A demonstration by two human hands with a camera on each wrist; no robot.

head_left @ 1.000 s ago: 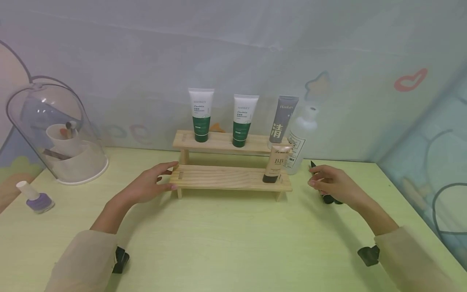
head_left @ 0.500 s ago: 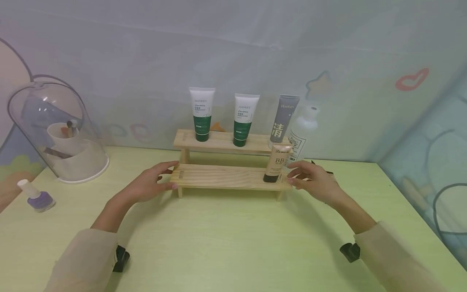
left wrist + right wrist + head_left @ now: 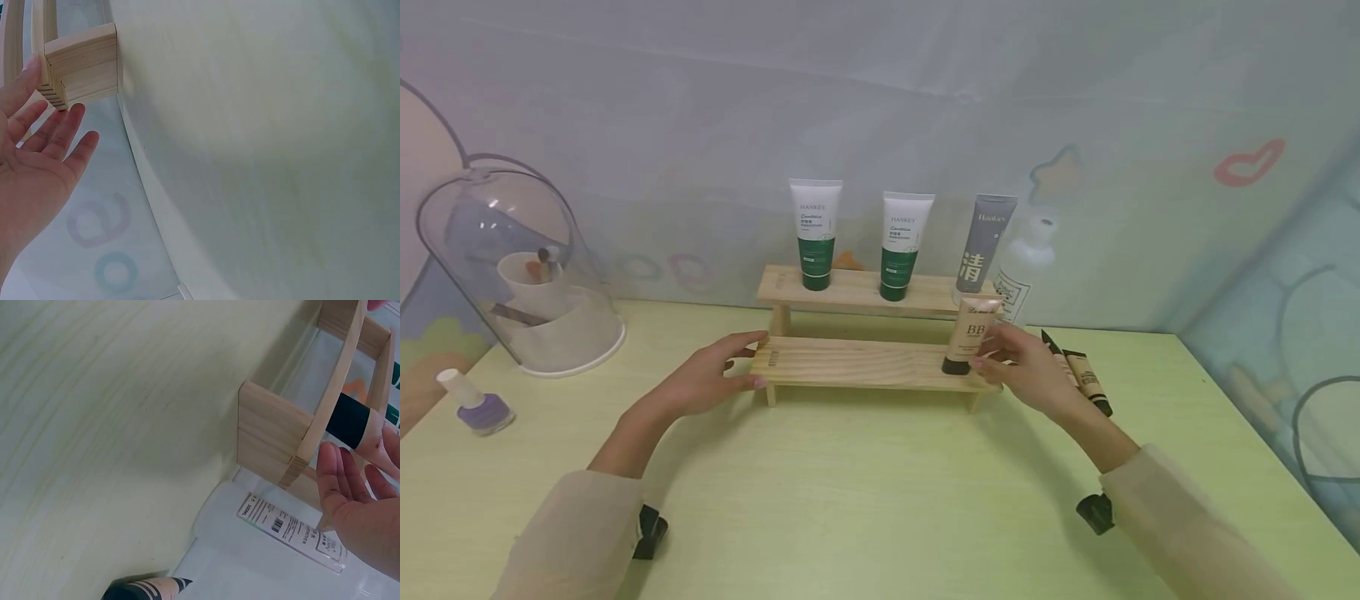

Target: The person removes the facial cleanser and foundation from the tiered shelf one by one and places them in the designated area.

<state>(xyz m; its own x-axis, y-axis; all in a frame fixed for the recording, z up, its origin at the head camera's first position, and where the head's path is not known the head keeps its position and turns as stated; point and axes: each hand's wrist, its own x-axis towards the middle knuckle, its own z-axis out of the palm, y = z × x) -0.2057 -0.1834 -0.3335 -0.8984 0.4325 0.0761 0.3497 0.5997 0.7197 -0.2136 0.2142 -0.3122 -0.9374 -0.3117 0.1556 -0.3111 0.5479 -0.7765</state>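
Note:
A two-tier wooden rack [image 3: 857, 367] stands on the table. My left hand [image 3: 703, 382] touches the left end of its lower shelf, thumb at the front edge; in the left wrist view the other fingers of that hand [image 3: 40, 165] are loosely extended beside the wood [image 3: 81, 59]. Upright at the lower shelf's right end is a beige BB tube [image 3: 970, 337] with a black cap. My right hand [image 3: 1030, 371] has thumb and fingertips around its right side. In the right wrist view this hand [image 3: 365, 515] partly covers the tube [image 3: 369, 434].
Two white-green tubes [image 3: 816, 237] [image 3: 900, 250] and a grey tube [image 3: 983, 242] stand on the upper shelf. A clear bottle [image 3: 1026, 258] is behind the rack. Small tubes [image 3: 1088, 379] lie at right. Purple nail polish [image 3: 485, 412] and a domed holder [image 3: 561, 333] are at left.
My right hand has moved left from beside the small tubes to the BB tube, and the small tubes are more exposed. My left hand has stayed at the rack.

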